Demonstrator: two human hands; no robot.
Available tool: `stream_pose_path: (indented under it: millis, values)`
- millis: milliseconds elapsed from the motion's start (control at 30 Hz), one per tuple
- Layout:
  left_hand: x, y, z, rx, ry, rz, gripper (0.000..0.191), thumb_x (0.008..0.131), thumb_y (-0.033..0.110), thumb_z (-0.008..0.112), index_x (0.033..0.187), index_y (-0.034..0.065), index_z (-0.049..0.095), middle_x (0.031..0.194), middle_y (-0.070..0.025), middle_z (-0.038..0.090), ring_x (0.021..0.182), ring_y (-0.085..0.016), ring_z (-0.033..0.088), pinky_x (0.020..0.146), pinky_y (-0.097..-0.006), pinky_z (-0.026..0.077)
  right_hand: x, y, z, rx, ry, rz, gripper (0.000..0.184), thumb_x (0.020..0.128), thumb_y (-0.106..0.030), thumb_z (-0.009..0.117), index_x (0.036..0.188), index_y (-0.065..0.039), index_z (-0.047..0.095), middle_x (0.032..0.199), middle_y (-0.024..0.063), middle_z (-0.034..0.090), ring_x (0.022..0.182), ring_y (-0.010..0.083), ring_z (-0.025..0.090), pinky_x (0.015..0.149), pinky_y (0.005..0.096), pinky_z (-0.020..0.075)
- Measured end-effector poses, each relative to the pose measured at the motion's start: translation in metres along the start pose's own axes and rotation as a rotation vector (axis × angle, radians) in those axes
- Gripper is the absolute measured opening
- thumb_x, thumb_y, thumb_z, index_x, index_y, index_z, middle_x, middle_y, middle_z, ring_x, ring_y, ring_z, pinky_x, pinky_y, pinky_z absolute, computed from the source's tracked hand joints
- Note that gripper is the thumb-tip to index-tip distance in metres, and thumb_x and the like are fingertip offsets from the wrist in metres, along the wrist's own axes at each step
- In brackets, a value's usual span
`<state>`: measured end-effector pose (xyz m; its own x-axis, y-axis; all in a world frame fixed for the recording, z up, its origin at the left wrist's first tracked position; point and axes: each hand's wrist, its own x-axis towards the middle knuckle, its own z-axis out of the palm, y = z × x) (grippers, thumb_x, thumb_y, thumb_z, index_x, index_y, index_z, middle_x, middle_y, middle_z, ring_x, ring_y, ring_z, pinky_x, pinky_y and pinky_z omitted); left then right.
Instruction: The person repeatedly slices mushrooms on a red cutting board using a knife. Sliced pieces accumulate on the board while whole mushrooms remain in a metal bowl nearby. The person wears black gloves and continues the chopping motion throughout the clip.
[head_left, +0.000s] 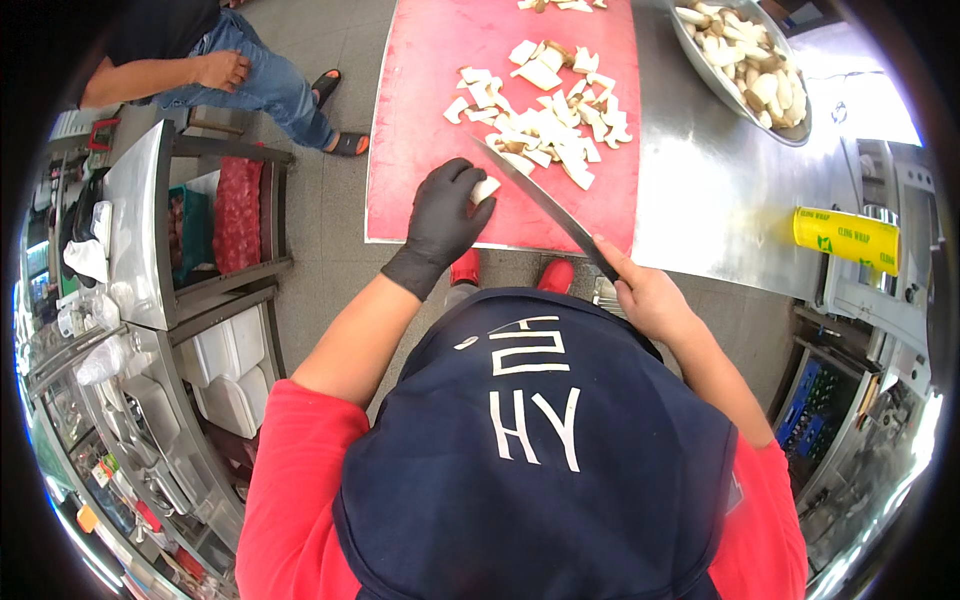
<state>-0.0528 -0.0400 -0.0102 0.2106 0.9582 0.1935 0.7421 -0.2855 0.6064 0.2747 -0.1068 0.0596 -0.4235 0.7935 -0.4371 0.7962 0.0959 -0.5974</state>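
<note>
My left hand (448, 212), in a black glove, holds a pale piece of king oyster mushroom (485, 189) against the red cutting board (420, 112). In my bare right hand (651, 294) is the handle of a long kitchen knife (551, 206). Its blade slants up and left over the board, with the tip close to the cut mushroom pieces (551, 131) and to the right of my gloved fingers. Further up the board lie more chunks (541, 64), and a few others show at the top edge of the picture.
A metal bowl (801, 136) of whole king oyster mushrooms (757, 75) stands on the steel table (697, 217) at the upper right. A yellow cling wrap box (846, 238) is at the table's right. At the upper left is another person (255, 82); a steel rack (166, 225) stands below.
</note>
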Motion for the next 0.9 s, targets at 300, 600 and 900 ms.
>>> stream_pose_path:
  millis: [300, 600, 900]
  values:
    - [-0.001, -0.021, -0.014, 0.058, -0.202, 0.227, 0.021, 0.091, 0.011, 0.071, 0.111, 0.0027, 0.070, 0.108, -0.0157, 0.069, 0.100, -0.037, 0.067, 0.088, -0.0451, 0.054, -0.007, -0.040, -0.014, -0.276, -0.115, 0.050, 0.076, 0.096, -0.007, 0.052, 0.164, -0.032, 0.031, 0.084, 0.0228, 0.065, 0.079, 0.0420, 0.067, 0.075, 0.0553, 0.0541]
    - [-0.003, -0.021, -0.015, -0.016, -0.212, 0.205, 0.018, 0.094, 0.012, 0.067, 0.109, 0.0038, 0.069, 0.106, -0.0151, 0.067, 0.099, -0.036, 0.066, 0.085, -0.0463, 0.055, 0.014, -0.025, 0.013, -0.110, -0.110, 0.037, 0.078, 0.095, -0.005, 0.052, 0.165, -0.028, 0.027, 0.087, 0.0261, 0.066, 0.075, 0.0441, 0.066, 0.074, 0.0556, 0.0525]
    - [0.006, -0.026, -0.026, 0.148, -0.381, 0.306, 0.017, 0.094, 0.011, 0.066, 0.107, 0.0019, 0.070, 0.109, -0.0152, 0.067, 0.103, -0.035, 0.066, 0.087, -0.0444, 0.056, 0.004, -0.054, -0.002, -0.243, -0.116, 0.048, 0.077, 0.097, -0.007, 0.051, 0.166, -0.030, 0.025, 0.088, 0.0278, 0.067, 0.076, 0.0458, 0.066, 0.076, 0.0570, 0.0525]
